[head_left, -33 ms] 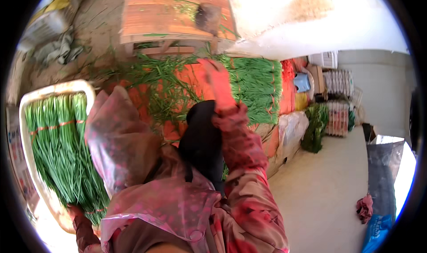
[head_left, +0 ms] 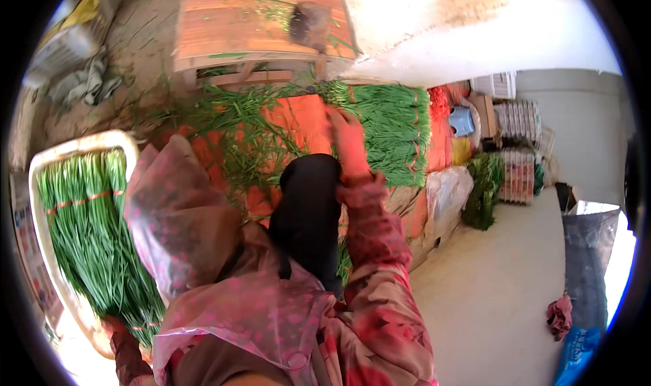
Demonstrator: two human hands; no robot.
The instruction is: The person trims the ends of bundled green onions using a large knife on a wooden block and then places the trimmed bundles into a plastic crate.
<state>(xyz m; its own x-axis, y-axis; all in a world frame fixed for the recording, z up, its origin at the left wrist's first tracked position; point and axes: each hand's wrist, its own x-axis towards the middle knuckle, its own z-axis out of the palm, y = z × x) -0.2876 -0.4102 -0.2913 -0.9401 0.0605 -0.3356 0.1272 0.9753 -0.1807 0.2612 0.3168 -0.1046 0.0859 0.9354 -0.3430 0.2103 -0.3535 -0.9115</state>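
our right hand [head_left: 349, 142], open and gloved, reaches over loose green chives [head_left: 237, 131] just beyond its fingertips; we judge them light, limp, best pinched mid-stalk; left hand hidden.

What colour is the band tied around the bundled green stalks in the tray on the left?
Orange-red, across the bundled green stalks in the tray; head view.

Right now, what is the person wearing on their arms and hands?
Both arms are in loose sleeves of a pink and red floral print. The right hand wears an orange-red glove with a gathered cuff above it. The left hand is low in the picture and mostly hidden; only a dark reddish cuff or glove shows there. A translucent pink plastic cover drapes over the front.
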